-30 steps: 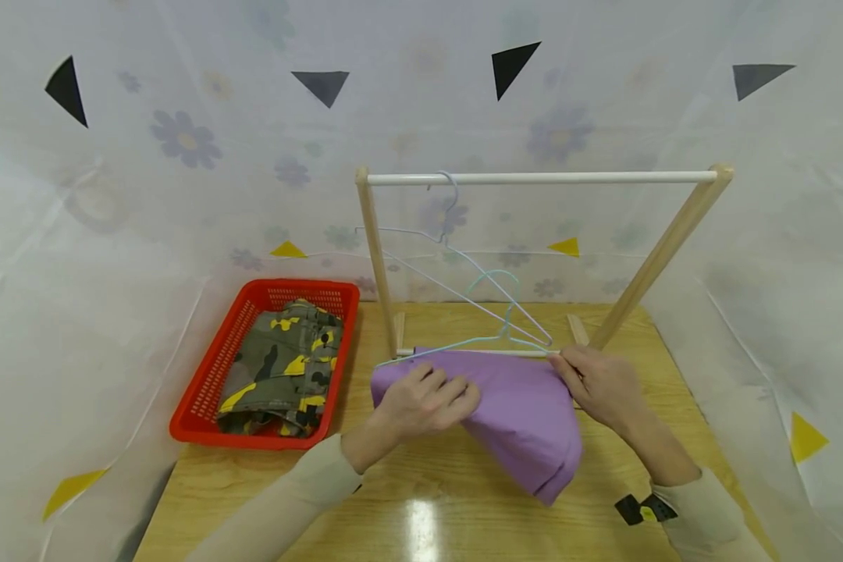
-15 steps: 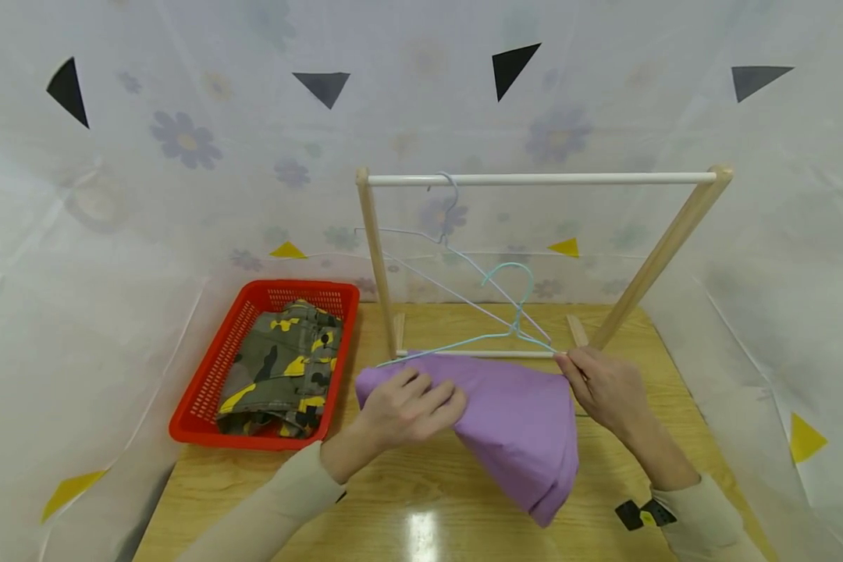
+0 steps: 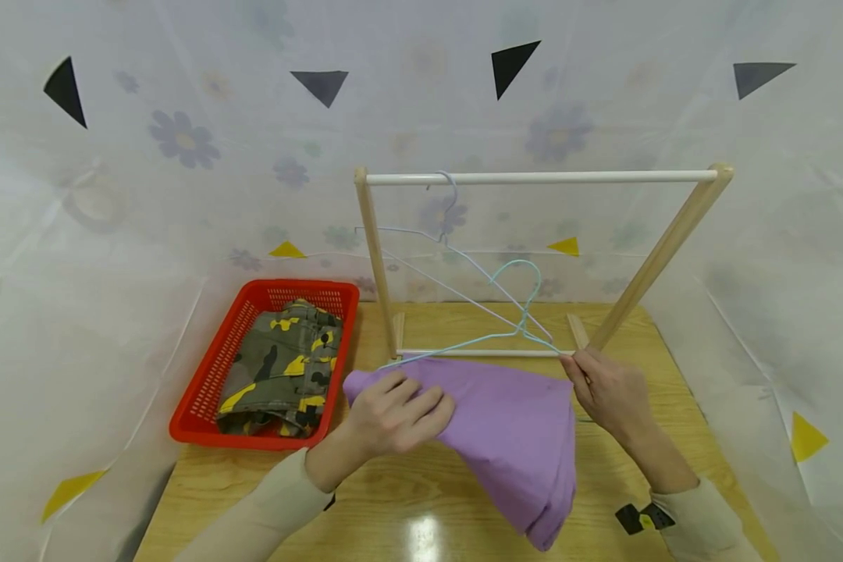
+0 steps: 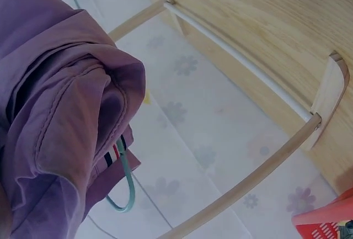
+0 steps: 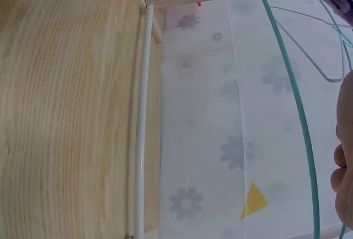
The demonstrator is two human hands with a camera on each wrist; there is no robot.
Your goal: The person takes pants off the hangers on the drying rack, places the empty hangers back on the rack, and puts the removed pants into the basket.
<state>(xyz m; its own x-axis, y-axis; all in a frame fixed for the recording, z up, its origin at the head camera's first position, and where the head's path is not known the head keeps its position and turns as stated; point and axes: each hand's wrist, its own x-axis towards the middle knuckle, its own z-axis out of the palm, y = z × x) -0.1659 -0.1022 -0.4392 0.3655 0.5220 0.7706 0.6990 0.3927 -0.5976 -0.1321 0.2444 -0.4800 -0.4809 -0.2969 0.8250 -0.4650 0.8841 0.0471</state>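
My left hand (image 3: pixel 396 410) grips a folded purple garment (image 3: pixel 513 429) near its left side. The garment drapes over the left arm of a teal wire hanger (image 3: pixel 538 281), its loose end drooping toward me. Whether it is a pair of trousers I cannot tell. Close up in the left wrist view, the purple cloth (image 4: pixel 66 128) shows stitched seams and a striped band, with the teal hanger end (image 4: pixel 130 189) poking out below. My right hand (image 3: pixel 611 390) pinches the hanger's right end. That hand (image 5: pixel 346 139) appears partly at the right wrist view's edge, beside the hanger's lower bar (image 5: pixel 300 112).
Behind the hands stands a wooden rack with a white top rail (image 3: pixel 569 178) and a lower white bar (image 3: pixel 478 353). A lilac wire hanger (image 3: pixel 455 193) hangs from the rail. At left, a red basket (image 3: pixel 197 390) holds a folded camouflage garment (image 3: pixel 270 375) on the wooden table (image 3: pixel 393 507).
My left hand has drawn the purple garment left and toward me along the hanger. The hanger's hook has shifted right and slightly up; the right hand has moved only slightly.
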